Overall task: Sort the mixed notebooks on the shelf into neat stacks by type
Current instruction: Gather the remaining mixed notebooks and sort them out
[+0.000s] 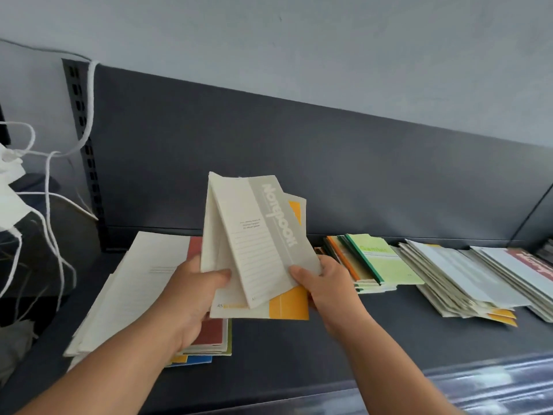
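Both hands hold a small fan of thin notebooks above the dark shelf (pixel 299 348). The front one is a cream notebook (pixel 257 235) with a grey band reading "Notebook"; behind it shows a white and yellow notebook (pixel 288 304). My left hand (pixel 194 292) grips the fan's lower left edge, thumb on the front. My right hand (pixel 326 283) pinches the lower right corner of the cream notebook. Under my left forearm lies a mixed pile (pixel 206 339) with red, green, yellow and blue covers, partly hidden.
A stack of large cream pads (pixel 134 280) lies at the left. Right of my hands sit a green-topped stack (pixel 377 259), a slanted grey and white stack (pixel 460 280), and a red-titled one (pixel 529 265). White cords (pixel 51 175) hang left. A glossy rail (pixel 478 384) edges the shelf front.
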